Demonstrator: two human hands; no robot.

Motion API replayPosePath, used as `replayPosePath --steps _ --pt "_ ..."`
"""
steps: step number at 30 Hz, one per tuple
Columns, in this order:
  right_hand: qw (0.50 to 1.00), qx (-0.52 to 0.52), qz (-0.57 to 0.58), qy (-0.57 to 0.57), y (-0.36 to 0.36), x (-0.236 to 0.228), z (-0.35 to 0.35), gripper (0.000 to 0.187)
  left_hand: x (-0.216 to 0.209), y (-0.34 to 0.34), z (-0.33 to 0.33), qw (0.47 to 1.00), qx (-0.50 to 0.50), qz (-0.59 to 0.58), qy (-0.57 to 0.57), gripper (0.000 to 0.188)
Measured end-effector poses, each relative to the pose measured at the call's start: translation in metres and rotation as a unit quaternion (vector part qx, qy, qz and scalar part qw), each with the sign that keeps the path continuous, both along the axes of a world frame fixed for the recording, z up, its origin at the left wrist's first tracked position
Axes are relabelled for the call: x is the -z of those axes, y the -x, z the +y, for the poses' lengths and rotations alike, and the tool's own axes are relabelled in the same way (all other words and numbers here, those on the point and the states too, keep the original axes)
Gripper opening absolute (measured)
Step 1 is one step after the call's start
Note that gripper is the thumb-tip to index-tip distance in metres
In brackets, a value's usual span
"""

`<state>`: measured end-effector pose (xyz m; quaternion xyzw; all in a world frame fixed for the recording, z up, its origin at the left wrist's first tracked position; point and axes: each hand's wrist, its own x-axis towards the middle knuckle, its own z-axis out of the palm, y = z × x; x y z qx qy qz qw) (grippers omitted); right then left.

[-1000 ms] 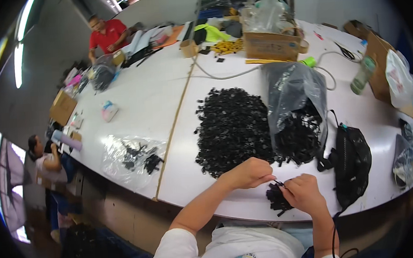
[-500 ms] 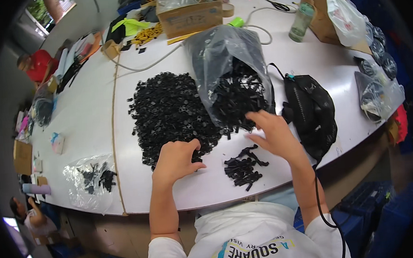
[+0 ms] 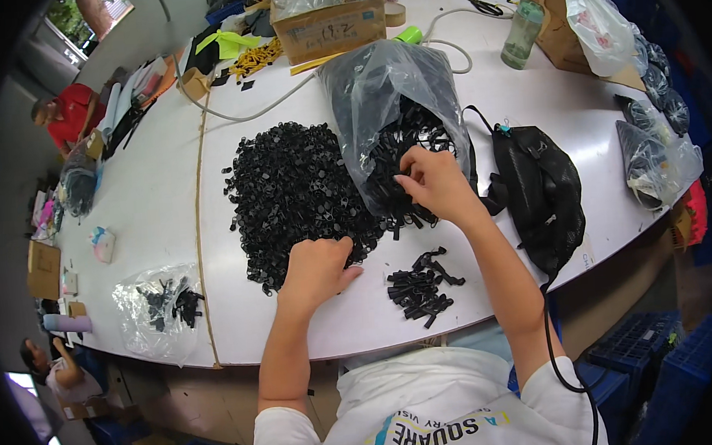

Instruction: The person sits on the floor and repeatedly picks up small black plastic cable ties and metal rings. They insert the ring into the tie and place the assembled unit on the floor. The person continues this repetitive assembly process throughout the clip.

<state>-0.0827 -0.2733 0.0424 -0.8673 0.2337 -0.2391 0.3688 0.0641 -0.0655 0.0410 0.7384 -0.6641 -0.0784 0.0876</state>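
Note:
A broad heap of small black plastic clips (image 3: pixel 293 190) lies on the white table. At its near edge my left hand (image 3: pixel 317 272) rests palm down, thumb apart from the bent fingers; the other fingertips are hidden. To the right, a clear plastic bag (image 3: pixel 388 78) lies with its mouth toward me, and short black strap pieces (image 3: pixel 407 129) spill out of it. Over that mouth my right hand (image 3: pixel 437 183) has thumb and fingers drawn together; what is between them cannot be made out. Nearer me sits a small pile of black strap pieces with fittings (image 3: pixel 419 290).
Right of the bag lies a black mesh pouch (image 3: pixel 540 195). A cardboard box (image 3: pixel 330 32) and a green bottle (image 3: pixel 521 34) stand farther back. At left lies a clear bag with black parts (image 3: pixel 159 312). A grey cable (image 3: pixel 256 117) crosses the table. Two people work at far left.
My right hand has moved up and left over the bag's mouth, and its fingers have closed together. My left hand has shifted slightly right at the heap's edge.

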Motion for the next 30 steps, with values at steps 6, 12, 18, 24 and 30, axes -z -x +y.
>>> replayPosePath --steps 6,12,18,24,30 --pt "0.979 0.024 -0.118 -0.163 0.013 0.012 -0.001 0.015 0.003 0.007 -0.007 0.998 0.028 0.036 0.053 0.032" --pt "0.929 0.019 -0.217 -0.298 0.015 0.018 -0.010 0.010 0.008 0.012 -0.012 0.999 0.017 -0.005 0.045 0.026" --pt "0.959 0.064 -0.157 -0.228 0.015 0.012 0.000 0.007 0.019 0.028 -0.019 0.996 -0.009 -0.056 0.067 0.025" --pt "0.928 0.017 -0.218 -0.303 0.012 0.015 0.002 0.006 0.023 0.030 -0.020 0.994 -0.031 -0.060 0.081 0.020" --pt "0.882 0.061 -0.328 -0.332 0.009 0.024 0.011 0.023 0.022 0.032 -0.022 0.996 -0.021 -0.057 0.072 0.013"
